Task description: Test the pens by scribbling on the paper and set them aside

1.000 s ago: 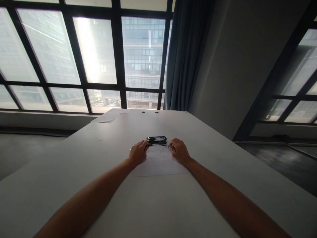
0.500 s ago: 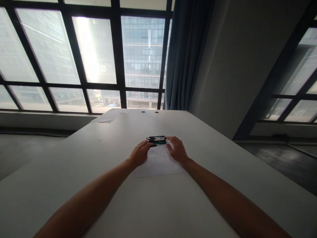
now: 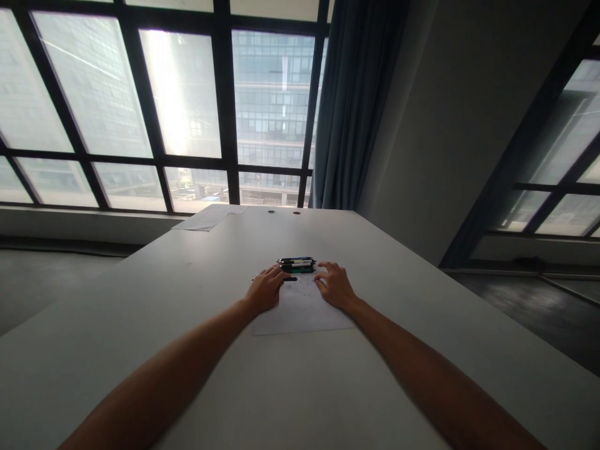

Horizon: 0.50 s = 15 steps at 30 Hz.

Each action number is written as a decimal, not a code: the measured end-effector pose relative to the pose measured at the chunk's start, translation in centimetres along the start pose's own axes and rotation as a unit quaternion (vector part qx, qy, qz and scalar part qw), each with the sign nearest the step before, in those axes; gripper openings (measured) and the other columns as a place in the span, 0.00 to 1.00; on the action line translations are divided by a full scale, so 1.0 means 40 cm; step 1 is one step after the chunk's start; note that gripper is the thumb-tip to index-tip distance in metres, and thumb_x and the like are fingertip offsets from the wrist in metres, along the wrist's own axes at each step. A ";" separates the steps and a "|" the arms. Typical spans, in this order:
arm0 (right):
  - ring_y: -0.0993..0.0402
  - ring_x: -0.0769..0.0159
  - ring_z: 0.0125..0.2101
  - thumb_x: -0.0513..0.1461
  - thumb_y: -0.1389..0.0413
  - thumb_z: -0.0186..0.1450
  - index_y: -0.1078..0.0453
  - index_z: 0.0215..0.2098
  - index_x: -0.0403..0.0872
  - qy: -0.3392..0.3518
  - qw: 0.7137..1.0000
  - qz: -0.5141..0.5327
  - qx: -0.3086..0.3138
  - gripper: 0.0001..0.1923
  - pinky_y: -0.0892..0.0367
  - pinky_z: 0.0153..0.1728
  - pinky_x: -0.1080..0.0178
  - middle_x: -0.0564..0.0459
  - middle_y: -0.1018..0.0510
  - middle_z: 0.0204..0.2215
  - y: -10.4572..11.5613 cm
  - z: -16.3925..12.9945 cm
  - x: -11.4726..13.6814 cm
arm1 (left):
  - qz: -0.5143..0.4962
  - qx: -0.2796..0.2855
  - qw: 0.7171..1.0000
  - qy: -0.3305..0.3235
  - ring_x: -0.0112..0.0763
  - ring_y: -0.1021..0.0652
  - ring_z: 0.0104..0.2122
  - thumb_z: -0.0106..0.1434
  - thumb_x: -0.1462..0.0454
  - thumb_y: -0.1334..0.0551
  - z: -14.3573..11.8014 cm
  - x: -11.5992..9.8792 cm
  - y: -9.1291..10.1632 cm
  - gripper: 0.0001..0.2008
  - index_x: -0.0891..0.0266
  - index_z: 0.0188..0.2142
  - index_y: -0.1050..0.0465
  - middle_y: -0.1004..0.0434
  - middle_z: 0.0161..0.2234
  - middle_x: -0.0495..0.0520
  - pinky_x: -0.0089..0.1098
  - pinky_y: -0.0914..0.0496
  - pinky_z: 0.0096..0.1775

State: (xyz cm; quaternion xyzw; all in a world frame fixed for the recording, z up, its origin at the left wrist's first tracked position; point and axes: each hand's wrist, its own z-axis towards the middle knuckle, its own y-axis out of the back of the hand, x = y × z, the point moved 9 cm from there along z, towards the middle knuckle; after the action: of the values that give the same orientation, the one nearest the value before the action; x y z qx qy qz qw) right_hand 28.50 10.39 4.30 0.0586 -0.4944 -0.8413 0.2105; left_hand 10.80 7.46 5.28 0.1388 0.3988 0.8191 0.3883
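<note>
A white sheet of paper (image 3: 300,312) with faint marks lies on the long white table (image 3: 225,387). Just beyond its far edge sits a small pile of pens (image 3: 296,264), dark with green and white parts. My left hand (image 3: 265,289) rests at the sheet's top left corner, fingers curled over a thin dark pen (image 3: 291,279) that sticks out on both sides of the hand. My right hand (image 3: 334,284) lies on the sheet's top right part with fingers spread and nothing in it, close to the pile.
More loose sheets (image 3: 206,220) lie at the table's far left end, near two round cable holes (image 3: 272,212). Large windows and a blue curtain (image 3: 351,106) stand behind the table. The floor drops away on both sides.
My right hand reached to the pile of pens half a second ago and has drawn back onto the paper, empty. My left hand stayed put with the pen.
</note>
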 end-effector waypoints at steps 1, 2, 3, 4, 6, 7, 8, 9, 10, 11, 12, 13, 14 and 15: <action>0.38 0.57 0.54 0.36 0.44 0.63 0.23 0.35 0.48 0.000 1.000 0.005 0.001 0.07 0.45 0.53 0.54 0.48 0.29 0.54 0.000 0.000 -0.001 | -0.001 -0.001 1.000 -0.002 0.43 0.29 0.54 0.64 0.72 0.45 0.000 -0.002 0.001 0.15 0.60 0.48 0.28 0.25 0.49 0.59 0.45 0.28 0.50; 0.38 0.57 0.54 0.36 0.44 0.63 0.24 0.34 0.48 0.001 1.000 0.009 0.000 0.06 0.45 0.53 0.54 0.48 0.29 0.54 0.001 0.000 0.000 | -0.002 0.000 1.000 -0.004 0.43 0.29 0.55 0.64 0.71 0.45 0.000 -0.003 0.002 0.15 0.60 0.48 0.28 0.25 0.49 0.59 0.45 0.28 0.50; 0.38 0.57 0.53 0.35 0.44 0.62 0.24 0.33 0.47 0.005 1.000 0.013 -0.003 0.06 0.45 0.52 0.54 0.48 0.29 0.53 0.005 0.000 0.003 | -0.004 0.000 1.000 -0.006 0.43 0.29 0.55 0.64 0.71 0.46 0.000 -0.005 0.002 0.16 0.60 0.48 0.28 0.25 0.49 0.60 0.45 0.29 0.51; 0.37 0.57 0.53 0.34 0.44 0.62 0.25 0.32 0.47 0.011 1.000 0.018 -0.011 0.05 0.45 0.52 0.55 0.47 0.28 0.52 0.011 0.000 0.008 | -0.007 0.001 1.000 -0.007 0.43 0.29 0.55 0.64 0.71 0.46 0.000 -0.006 0.001 0.16 0.60 0.48 0.28 0.25 0.49 0.60 0.45 0.29 0.51; 0.35 0.58 0.50 0.33 0.46 0.63 0.27 0.33 0.46 0.027 0.998 0.030 -0.039 0.05 0.45 0.51 0.56 0.47 0.26 0.48 0.028 -0.001 0.025 | -0.012 0.002 1.000 -0.009 0.43 0.29 0.55 0.64 0.71 0.46 0.000 -0.005 0.000 0.16 0.59 0.49 0.28 0.25 0.48 0.60 0.45 0.28 0.51; 0.33 0.59 0.48 0.32 0.46 0.64 0.28 0.34 0.45 0.036 0.997 0.038 -0.052 0.06 0.44 0.49 0.57 0.47 0.24 0.45 0.037 -0.002 0.036 | -0.015 0.001 1.000 -0.009 0.42 0.29 0.55 0.64 0.71 0.46 0.000 -0.005 0.000 0.16 0.59 0.49 0.28 0.25 0.48 0.60 0.44 0.28 0.51; 0.32 0.60 0.44 0.32 0.47 0.64 0.29 0.34 0.45 0.044 0.996 0.047 -0.062 0.06 0.44 0.48 0.58 0.47 0.23 0.41 0.044 -0.003 0.048 | -0.017 -0.001 1.000 -0.009 0.42 0.29 0.55 0.64 0.71 0.46 -0.001 -0.004 0.000 0.16 0.59 0.49 0.28 0.25 0.48 0.59 0.44 0.28 0.51; 0.31 0.61 0.41 0.32 0.48 0.65 0.29 0.35 0.45 0.053 0.995 0.056 -0.067 0.06 0.43 0.47 0.58 0.49 0.23 0.37 0.047 -0.003 0.061 | -0.018 -0.002 1.000 -0.009 0.42 0.29 0.54 0.64 0.71 0.46 -0.001 -0.003 0.000 0.16 0.58 0.49 0.28 0.25 0.48 0.59 0.44 0.28 0.51; 0.30 0.62 0.39 0.32 0.48 0.65 0.30 0.34 0.45 0.062 0.994 0.064 -0.067 0.06 0.42 0.45 0.59 0.50 0.23 0.34 0.048 -0.004 0.073 | -0.020 -0.002 1.000 -0.010 0.41 0.28 0.54 0.64 0.71 0.46 -0.001 -0.003 -0.001 0.16 0.58 0.49 0.28 0.25 0.48 0.59 0.44 0.28 0.51; 0.30 0.62 0.37 0.33 0.48 0.65 0.30 0.34 0.45 0.071 0.993 0.073 -0.065 0.06 0.42 0.44 0.59 0.50 0.23 0.32 0.047 -0.004 0.085 | -0.021 -0.002 1.000 -0.011 0.41 0.28 0.53 0.64 0.71 0.46 -0.002 -0.003 -0.001 0.16 0.58 0.49 0.28 0.25 0.48 0.59 0.44 0.28 0.51; 0.29 0.62 0.36 0.33 0.48 0.66 0.30 0.34 0.46 0.078 0.992 0.079 -0.066 0.06 0.42 0.43 0.59 0.51 0.23 0.32 0.047 -0.004 0.095 | -0.022 -0.002 1.000 -0.011 0.41 0.27 0.53 0.64 0.71 0.46 -0.002 -0.003 -0.001 0.16 0.59 0.49 0.28 0.25 0.48 0.59 0.44 0.28 0.51; 0.29 0.62 0.35 0.33 0.48 0.66 0.30 0.34 0.46 0.082 0.991 0.084 -0.069 0.06 0.42 0.43 0.60 0.51 0.23 0.32 0.047 -0.005 0.102 | -0.025 -0.002 1.000 -0.012 0.41 0.27 0.52 0.64 0.71 0.46 -0.002 -0.003 -0.001 0.17 0.59 0.49 0.28 0.25 0.48 0.59 0.43 0.28 0.51; 0.29 0.62 0.35 0.33 0.48 0.66 0.30 0.34 0.46 0.084 0.990 0.086 -0.074 0.06 0.41 0.43 0.60 0.50 0.23 0.32 0.047 -0.005 0.106 | -0.028 -0.002 1.000 -0.012 0.40 0.26 0.52 0.64 0.71 0.46 -0.002 -0.003 -0.001 0.17 0.59 0.49 0.28 0.25 0.47 0.59 0.43 0.27 0.51; 0.29 0.62 0.35 0.33 0.49 0.66 0.30 0.34 0.46 0.084 0.990 0.086 -0.078 0.06 0.41 0.42 0.60 0.50 0.23 0.32 0.048 -0.006 0.109 | -0.031 -0.003 0.999 -0.013 0.40 0.26 0.52 0.64 0.71 0.47 -0.002 -0.003 -0.001 0.17 0.59 0.49 0.28 0.24 0.47 0.59 0.43 0.27 0.51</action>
State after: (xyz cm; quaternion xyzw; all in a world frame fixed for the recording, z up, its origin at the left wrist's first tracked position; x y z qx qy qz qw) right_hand 25.20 7.60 6.31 0.0696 -0.4110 -0.8482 0.3267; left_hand 10.87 7.33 5.21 0.1359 0.3956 0.8060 0.4189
